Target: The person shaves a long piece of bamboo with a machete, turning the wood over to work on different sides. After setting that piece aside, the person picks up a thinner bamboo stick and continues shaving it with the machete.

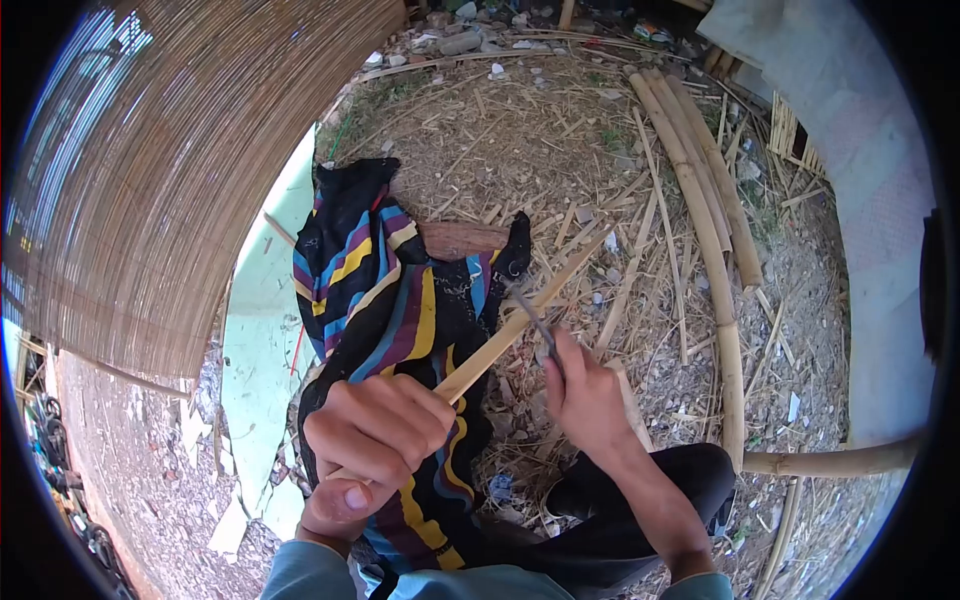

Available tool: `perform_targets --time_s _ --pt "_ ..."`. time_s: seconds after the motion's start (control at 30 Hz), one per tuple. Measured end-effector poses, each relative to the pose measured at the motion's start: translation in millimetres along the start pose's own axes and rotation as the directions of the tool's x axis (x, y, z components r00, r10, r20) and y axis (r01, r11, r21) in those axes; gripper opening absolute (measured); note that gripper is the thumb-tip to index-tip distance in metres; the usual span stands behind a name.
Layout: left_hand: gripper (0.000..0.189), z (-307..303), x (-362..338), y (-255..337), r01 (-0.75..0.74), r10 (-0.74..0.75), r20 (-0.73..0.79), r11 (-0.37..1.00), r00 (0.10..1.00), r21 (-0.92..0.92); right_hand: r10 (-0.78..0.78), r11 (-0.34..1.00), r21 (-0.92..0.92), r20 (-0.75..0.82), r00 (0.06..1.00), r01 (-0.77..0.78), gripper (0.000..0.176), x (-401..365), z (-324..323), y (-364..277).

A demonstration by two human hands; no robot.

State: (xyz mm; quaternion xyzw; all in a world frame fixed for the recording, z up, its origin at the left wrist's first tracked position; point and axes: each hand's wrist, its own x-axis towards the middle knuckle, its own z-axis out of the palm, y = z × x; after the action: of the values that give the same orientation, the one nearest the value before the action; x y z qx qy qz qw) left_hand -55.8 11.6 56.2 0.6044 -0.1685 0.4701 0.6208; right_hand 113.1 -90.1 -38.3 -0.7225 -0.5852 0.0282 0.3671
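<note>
My left hand is closed in a fist around the near end of a bamboo strip. The pale strip slants up and away to the right, over a striped cloth spread across my lap and the ground. In my right hand is a knife, its handle mostly hidden by my fingers. The dark blade lies across the strip at about its middle. Beyond the cloth's upper part, a brown wooden block rests on the ground.
Thick bamboo poles lie to the right, beside a pale sheet. A slatted bamboo blind hangs at the left above a light green board. Shavings and thin strips litter the ground. My bent leg is below my right hand.
</note>
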Motion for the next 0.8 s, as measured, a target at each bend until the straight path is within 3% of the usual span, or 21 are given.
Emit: perform_targets --time_s 0.03,0.13,0.27,0.33,0.43,0.47,0.5,0.57,0.67,0.8 --pt "0.049 1 -1 0 0.008 -0.007 0.029 1.000 1.000 -0.021 -0.089 0.995 0.032 -0.028 0.996 0.090 0.032 -7 2 -5" --pt "0.049 0 -2 -2 -0.009 0.010 0.055 1.000 0.998 -0.009 -0.119 0.993 0.007 -0.056 0.991 0.120 0.031 -5 8 0" --pt "0.049 -9 -3 0 -0.002 0.002 -0.040 1.000 0.999 0.015 -0.097 0.995 -0.028 -0.070 0.993 0.096 0.030 3 18 -8" --pt "0.046 -11 -3 -1 -0.021 0.021 -0.013 1.000 1.000 0.000 -0.084 0.996 -0.001 -0.063 0.994 0.084 0.029 -3 9 -19" --pt "0.038 -7 -3 -6 -0.062 0.071 0.215 0.997 0.974 -0.048 -0.097 0.995 0.011 -0.039 0.995 0.098 0.029 -5 -2 -25" --pt "0.038 -9 -3 -7 -0.058 0.068 0.212 0.997 0.975 -0.052 -0.117 0.993 -0.005 -0.030 0.993 0.117 0.030 -8 -4 -24" --pt "0.037 -11 -4 -7 -0.053 0.069 0.226 0.996 0.972 -0.073 -0.108 0.994 -0.007 -0.023 0.994 0.108 0.030 -9 -1 -16" --pt "0.034 -11 -5 -8 -0.051 0.077 0.227 0.992 0.971 -0.119 0.060 0.998 0.002 -0.011 0.998 -0.060 0.033 -3 12 7" --pt "0.032 -5 -9 -10 -0.063 0.093 0.259 0.990 0.961 -0.123 0.095 0.995 0.008 0.009 0.995 -0.095 0.035 -5 3 10" --pt "0.029 5 -10 -11 -0.058 0.085 0.242 0.991 0.966 -0.116 -0.066 0.993 0.094 -0.042 0.997 0.070 0.036 -24 -4 -18"
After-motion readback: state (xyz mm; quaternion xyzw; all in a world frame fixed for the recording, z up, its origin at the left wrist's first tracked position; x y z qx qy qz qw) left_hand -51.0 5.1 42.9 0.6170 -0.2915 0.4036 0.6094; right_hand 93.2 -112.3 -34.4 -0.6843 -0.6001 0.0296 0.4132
